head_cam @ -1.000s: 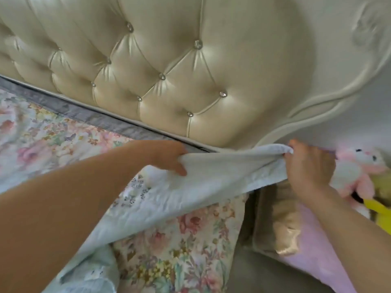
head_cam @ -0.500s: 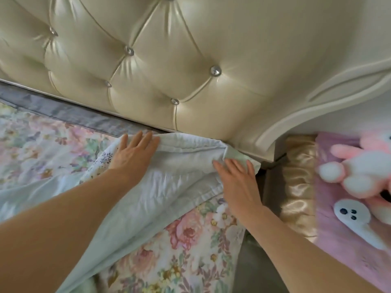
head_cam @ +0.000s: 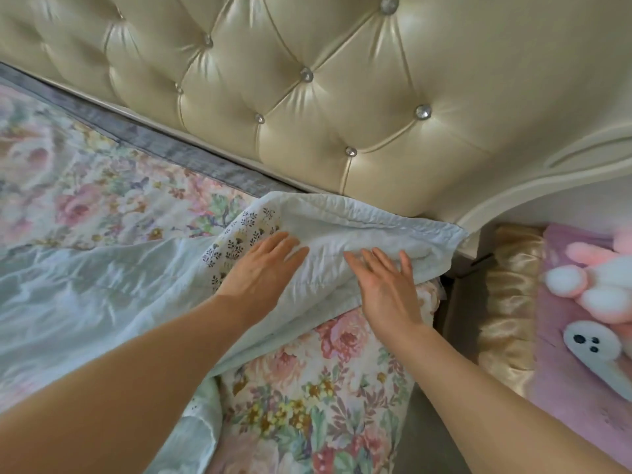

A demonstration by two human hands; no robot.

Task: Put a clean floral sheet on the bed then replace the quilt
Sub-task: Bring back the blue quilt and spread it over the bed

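A floral sheet (head_cam: 325, 388) with pink roses covers the bed up to the headboard. Over it lies a pale blue-white quilt (head_cam: 85, 295), its top corner reaching the bed's right head corner, with a patch of small dark flower print folded back. My left hand (head_cam: 263, 268) rests flat on the quilt near that print, fingers apart. My right hand (head_cam: 386, 285) lies flat, fingers spread, on the quilt's corner close to the bed's edge. Neither hand grips the cloth.
A cream tufted headboard (head_cam: 342, 97) with crystal buttons rises behind the bed. A grey band (head_cam: 178, 152) runs along its base. To the right stand a gold satin cushion (head_cam: 509, 302) and a pink cover (head_cam: 561, 378) with pink and white plush toys (head_cam: 595, 285).
A second ago both hands gripped the quilt's top edge and pulled it toward the corner. Now they have let go and lie flat on it, closer together.
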